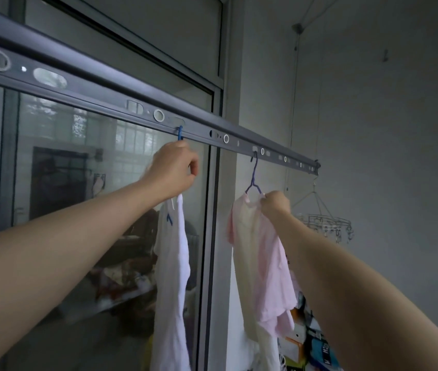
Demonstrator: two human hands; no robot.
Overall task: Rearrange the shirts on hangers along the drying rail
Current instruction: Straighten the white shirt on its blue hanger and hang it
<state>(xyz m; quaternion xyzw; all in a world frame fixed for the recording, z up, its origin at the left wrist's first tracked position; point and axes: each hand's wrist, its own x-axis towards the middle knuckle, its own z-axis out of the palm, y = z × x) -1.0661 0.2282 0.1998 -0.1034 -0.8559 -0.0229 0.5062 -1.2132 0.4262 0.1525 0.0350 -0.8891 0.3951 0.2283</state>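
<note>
1. The white shirt (pixel 171 263) hangs from a blue hanger (pixel 180 133) whose hook sits on the rail (pixel 105 103), about midway along its visible length. The left hand (pixel 175 170) is just under the hook, fingers curled tight round the hanger's neck.
2. The pink shirt (pixel 260 263) hangs on a purple hanger (pixel 253 178) hooked further right on the rail, well apart from the white one. The right hand (pixel 275 203) grips the shirt's shoulder beside the collar, fingers closed on the cloth.
3. The step looks like seating or shifting the white shirt's hook while the pink one is steadied.
4. To do it well: lift the blue hook straight up out of its seat before moving it sideways, since the rail has a row of holes and the hook could catch. Set it fully down before letting go.
5. Pulling on the pink cloth could drag the shirt off its hanger; holding the hanger itself would be safer.
6. A metal peg rack (pixel 325 226) hangs past the rail's right end, limiting room there.
7. A glass door (pixel 78 183) stands behind the rail; a clutter of boxes (pixel 309 344) lies below the pink shirt.
</note>
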